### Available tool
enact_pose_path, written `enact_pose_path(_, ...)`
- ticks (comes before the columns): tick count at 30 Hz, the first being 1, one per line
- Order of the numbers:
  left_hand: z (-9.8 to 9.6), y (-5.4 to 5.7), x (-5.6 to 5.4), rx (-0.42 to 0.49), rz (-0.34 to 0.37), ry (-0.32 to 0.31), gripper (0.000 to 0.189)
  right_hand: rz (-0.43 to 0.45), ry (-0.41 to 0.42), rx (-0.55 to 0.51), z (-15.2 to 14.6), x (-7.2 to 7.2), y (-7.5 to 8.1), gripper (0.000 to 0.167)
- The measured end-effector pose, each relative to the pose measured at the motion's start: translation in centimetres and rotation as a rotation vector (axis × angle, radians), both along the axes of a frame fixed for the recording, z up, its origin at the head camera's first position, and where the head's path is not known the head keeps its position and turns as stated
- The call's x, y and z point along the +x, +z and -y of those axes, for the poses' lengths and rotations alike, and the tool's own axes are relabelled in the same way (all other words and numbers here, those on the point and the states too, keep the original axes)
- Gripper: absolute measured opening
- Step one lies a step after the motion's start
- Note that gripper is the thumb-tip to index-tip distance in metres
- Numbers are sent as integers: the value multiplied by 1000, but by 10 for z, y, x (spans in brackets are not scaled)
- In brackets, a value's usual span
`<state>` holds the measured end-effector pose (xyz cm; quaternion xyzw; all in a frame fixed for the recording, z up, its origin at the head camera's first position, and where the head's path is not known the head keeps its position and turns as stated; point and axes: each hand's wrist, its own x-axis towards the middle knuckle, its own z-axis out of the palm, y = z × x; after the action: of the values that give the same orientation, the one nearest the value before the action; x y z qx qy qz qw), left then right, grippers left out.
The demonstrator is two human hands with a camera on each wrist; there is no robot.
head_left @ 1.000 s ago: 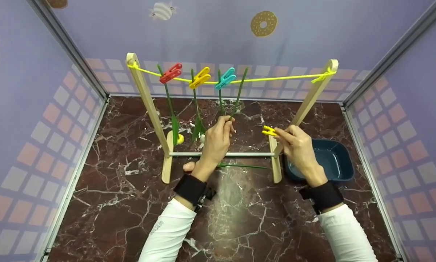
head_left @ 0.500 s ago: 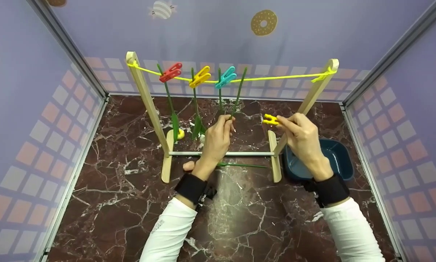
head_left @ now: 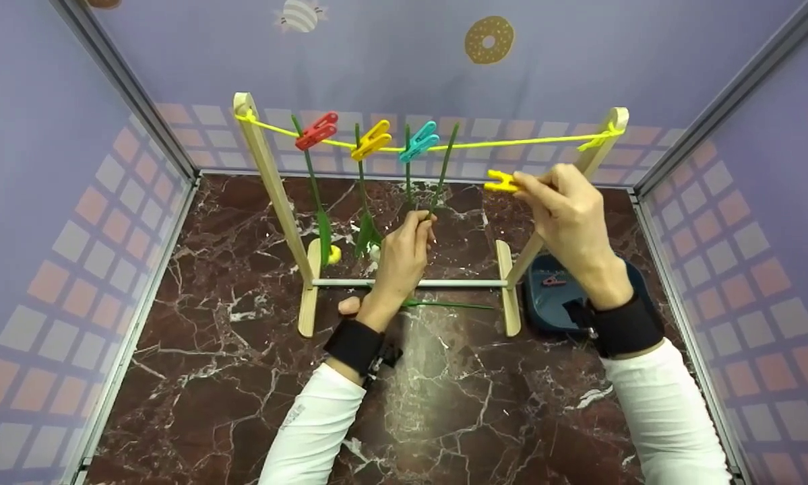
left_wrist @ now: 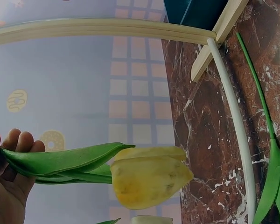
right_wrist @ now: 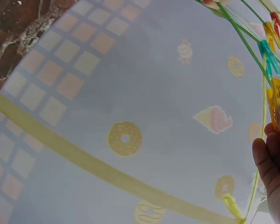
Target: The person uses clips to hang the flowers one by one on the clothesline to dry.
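My left hand [head_left: 404, 259] grips the green stem of a yellow artificial tulip [left_wrist: 147, 177], whose bloom hangs below the hand. The stem's upper end [head_left: 449, 149] leans against or close to the yellow cord [head_left: 518, 143]. Between thumb and fingers, my right hand [head_left: 572, 219] pinches a yellow clothespin [head_left: 501, 182], just below the cord and right of that stem. To the left, a red clothespin [head_left: 317, 131], another yellow clothespin [head_left: 371, 140] and a blue clothespin [head_left: 419, 141] each hold a flower stem on the cord.
Wooden posts [head_left: 275, 192] carry the cord, joined low down by a white bar [head_left: 471, 283]. Another tulip with a pink bloom [head_left: 350, 306] lies in front of the bar. At the right, partly behind my arm, stands a dark blue basin [head_left: 535, 316] with a reddish clothespin [head_left: 553, 280] inside.
My right hand has risen with the yellow clothespin from low beside the right post to near the cord's height. The left hand and its tulip have hardly moved.
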<state>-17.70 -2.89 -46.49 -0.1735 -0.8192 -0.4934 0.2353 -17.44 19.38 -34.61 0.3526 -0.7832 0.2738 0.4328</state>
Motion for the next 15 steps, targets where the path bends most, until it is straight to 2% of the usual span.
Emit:
enact_pose_path(7, -1, 1, 0, -23, -19, 26, 23, 6, -16, 40, 10, -7, 29, 17)
enact_pose_path(15, -1, -2, -2, -21, -16, 31, 23, 86, -18, 109, 21, -18, 48, 20)
